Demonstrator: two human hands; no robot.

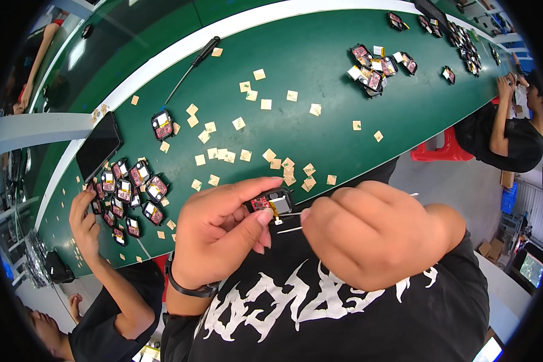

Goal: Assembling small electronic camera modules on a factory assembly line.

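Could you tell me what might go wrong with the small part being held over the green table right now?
The left hand pinches the small black module in mid-air, so it could slip and drop. The right hand works thin metal tweezers right at its yellow strip, which might tear or scratch. A loose backing square could stick to it.

Small black module [271,202] mostly hidden behind left hand [223,232] fingers. Right hand [374,235] covers tweezer grip. Module heap [377,63] at 1 o'clock too small to tell. Co-worker at 7 o'clock cut off.
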